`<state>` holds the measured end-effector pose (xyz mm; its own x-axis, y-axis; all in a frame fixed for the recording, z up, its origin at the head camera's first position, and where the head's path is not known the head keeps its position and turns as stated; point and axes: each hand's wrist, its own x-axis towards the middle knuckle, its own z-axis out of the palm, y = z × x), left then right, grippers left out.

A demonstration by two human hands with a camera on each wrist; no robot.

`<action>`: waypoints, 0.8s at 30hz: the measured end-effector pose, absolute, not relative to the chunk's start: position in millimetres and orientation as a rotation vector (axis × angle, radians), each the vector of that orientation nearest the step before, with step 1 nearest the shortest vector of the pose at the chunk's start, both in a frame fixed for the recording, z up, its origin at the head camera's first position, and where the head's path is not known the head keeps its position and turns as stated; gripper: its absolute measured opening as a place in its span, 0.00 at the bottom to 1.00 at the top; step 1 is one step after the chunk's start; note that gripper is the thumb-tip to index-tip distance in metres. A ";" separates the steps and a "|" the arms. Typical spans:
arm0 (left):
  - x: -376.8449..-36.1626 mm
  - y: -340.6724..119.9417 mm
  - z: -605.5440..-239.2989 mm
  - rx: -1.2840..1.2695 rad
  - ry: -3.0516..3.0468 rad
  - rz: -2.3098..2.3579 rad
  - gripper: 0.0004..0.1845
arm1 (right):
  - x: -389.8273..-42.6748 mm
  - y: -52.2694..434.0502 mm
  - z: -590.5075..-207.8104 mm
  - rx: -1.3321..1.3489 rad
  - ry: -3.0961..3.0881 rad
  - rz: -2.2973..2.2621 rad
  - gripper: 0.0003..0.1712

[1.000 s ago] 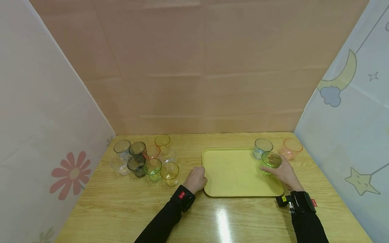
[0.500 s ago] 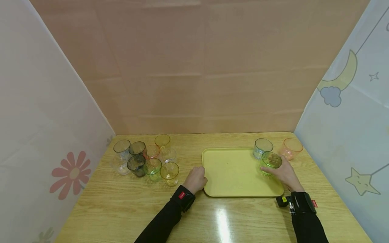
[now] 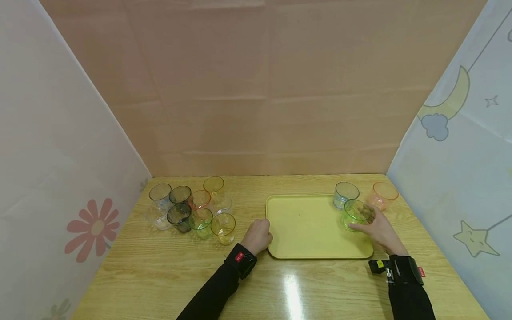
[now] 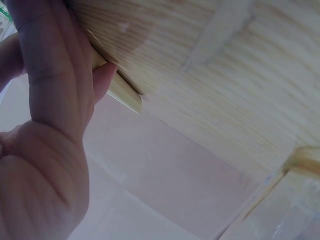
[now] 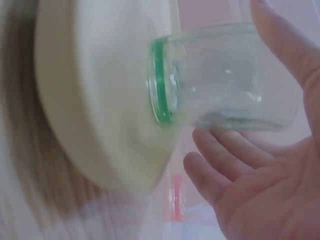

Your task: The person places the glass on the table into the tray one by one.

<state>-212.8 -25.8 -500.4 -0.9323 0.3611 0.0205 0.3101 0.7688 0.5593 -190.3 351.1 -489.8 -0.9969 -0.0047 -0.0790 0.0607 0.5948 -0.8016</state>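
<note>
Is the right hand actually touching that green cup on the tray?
Apart. The right wrist view shows the right hand open, with a gap between its fingers and the green cup, which stands on the yellow tray.

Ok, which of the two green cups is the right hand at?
The green cup standing on the yellow tray, beside the blue cup; the right hand is opened around it. The other green cup stands in the left cluster on the table.
</note>
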 end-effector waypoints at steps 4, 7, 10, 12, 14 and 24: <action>-213.3 -26.3 -500.9 0.543 2.862 0.887 0.18 | -185.1 357.0 -488.9 0.013 2.689 -1.391 0.66; -213.8 -26.4 -501.9 0.551 2.863 0.891 0.18 | -182.0 361.8 -488.9 0.000 2.696 -1.364 0.64; -214.2 -26.4 -502.3 0.557 2.868 0.893 0.19 | -180.7 368.0 -490.1 -0.021 2.727 -1.355 0.58; -214.4 -26.2 -502.3 0.557 2.871 0.888 0.20 | -179.0 372.3 -490.9 -0.011 2.760 -1.362 0.52; -214.4 -25.9 -502.4 0.555 2.866 0.890 0.20 | -176.3 375.8 -491.8 0.042 2.815 -1.357 0.46; -214.1 -24.7 -501.5 0.544 2.874 0.878 0.19 | -172.6 381.6 -490.1 0.391 3.039 -1.488 0.39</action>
<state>-214.1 -24.7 -501.5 -0.9328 0.3599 0.0204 0.3098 0.7716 0.5556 -172.6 381.6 -490.1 -0.9392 0.3157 0.1349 0.0869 0.5989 -0.7961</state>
